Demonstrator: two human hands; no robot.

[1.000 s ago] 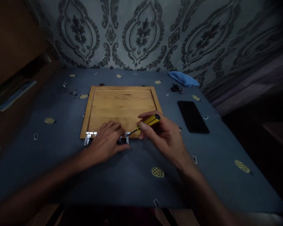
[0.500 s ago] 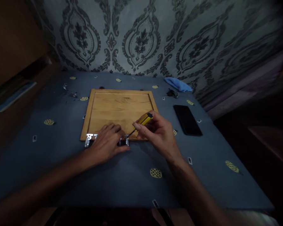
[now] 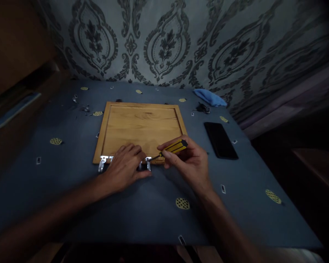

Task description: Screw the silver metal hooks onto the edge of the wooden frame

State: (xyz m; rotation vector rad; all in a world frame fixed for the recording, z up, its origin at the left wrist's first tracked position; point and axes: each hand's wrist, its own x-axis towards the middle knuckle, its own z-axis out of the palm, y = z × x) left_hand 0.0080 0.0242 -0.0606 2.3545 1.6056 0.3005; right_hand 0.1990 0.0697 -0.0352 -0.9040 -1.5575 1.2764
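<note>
A framed wooden panel (image 3: 142, 129) lies flat on the table, with a shiny metal fitting (image 3: 101, 166) along its near edge. My left hand (image 3: 126, 164) is closed over the middle of this fitting, fingers bent on the panel side and thumb along the near side. It hides much of the metal. My right hand (image 3: 190, 160) grips a yellow and black screwdriver (image 3: 177, 147) between thumb and fingers. The shaft slants down to the left, its tip at the fitting's right end beside my left fingers. Whether the tip sits in a screw is too small to tell.
A black phone (image 3: 221, 140) lies to the right on the blue patterned tablecloth (image 3: 153, 215). Behind it are a small dark object (image 3: 202, 108) and a blue cloth (image 3: 210, 97). Small metal pieces (image 3: 84, 108) lie at the far left. A patterned wall (image 3: 137, 47) borders the back.
My right hand has moved slightly right and down, and the screwdriver leans lower, its handle further right. My left hand stays on the fitting. The whole view has shifted a little.
</note>
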